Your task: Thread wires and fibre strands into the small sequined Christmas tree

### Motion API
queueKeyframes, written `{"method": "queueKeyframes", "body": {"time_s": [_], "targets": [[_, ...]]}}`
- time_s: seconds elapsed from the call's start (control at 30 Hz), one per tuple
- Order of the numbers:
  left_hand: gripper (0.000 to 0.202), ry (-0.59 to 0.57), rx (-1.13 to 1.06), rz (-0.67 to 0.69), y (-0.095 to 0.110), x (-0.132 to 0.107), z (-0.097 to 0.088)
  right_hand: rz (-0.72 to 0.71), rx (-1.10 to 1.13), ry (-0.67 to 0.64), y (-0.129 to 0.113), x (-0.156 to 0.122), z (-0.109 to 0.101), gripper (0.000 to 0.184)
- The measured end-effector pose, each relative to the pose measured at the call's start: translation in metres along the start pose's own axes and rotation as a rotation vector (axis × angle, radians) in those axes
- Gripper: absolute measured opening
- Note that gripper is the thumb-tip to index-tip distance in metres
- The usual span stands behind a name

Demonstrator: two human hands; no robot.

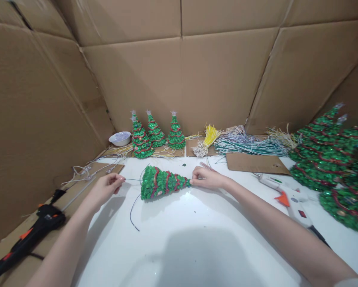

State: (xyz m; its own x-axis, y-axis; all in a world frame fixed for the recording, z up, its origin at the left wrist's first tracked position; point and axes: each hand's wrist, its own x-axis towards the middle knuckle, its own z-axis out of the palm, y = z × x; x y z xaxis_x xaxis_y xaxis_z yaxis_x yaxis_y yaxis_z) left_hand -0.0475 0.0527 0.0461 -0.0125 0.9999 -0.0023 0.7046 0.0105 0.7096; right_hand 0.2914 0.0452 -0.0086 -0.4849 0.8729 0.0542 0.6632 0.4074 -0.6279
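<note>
The light is soft and quite bright. The white desk (pixel 173 215) shines a little. A big grey shadow lies on it at the bottom middle, so the light comes from above and behind. A small shadow sits under the left hand (pixel 107 185). The cardboard walls (pixel 167 79) look bent near the edges. The green trees (pixel 328 159) at the right edge look stretched and a bit fuzzy.

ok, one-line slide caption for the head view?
Left hand pinches a thin wire beside a sideways green sequin tree; right hand grips its tip, over a white table.
</note>
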Motion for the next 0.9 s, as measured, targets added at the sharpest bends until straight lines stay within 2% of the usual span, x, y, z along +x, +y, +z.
{"method": "queueKeyframes", "body": {"time_s": [0.1,0.23,0.37,0.63,0.9], "targets": [[0.037,0.023,0.013,0.011,0.0,0.001,0.0,-0.007,0.018,-0.063,0.004,-0.001,-0.005,0.032],[0.038,0.053,0.029,0.028,-0.005,0.004,0.001,-0.041,0.038,-0.145,0.007,-0.002,-0.012,0.022],[0.038,0.077,0.051,0.044,-0.011,0.008,0.002,-0.062,0.02,-0.173,0.004,-0.002,-0.014,0.017],[0.036,0.151,0.148,0.033,-0.017,0.012,0.002,-0.047,-0.059,-0.125,-0.005,-0.001,-0.006,0.014],[0.03,0.176,0.163,0.01,-0.017,0.011,0.003,0.032,-0.083,-0.063,-0.003,0.0,-0.002,0.025]]}}
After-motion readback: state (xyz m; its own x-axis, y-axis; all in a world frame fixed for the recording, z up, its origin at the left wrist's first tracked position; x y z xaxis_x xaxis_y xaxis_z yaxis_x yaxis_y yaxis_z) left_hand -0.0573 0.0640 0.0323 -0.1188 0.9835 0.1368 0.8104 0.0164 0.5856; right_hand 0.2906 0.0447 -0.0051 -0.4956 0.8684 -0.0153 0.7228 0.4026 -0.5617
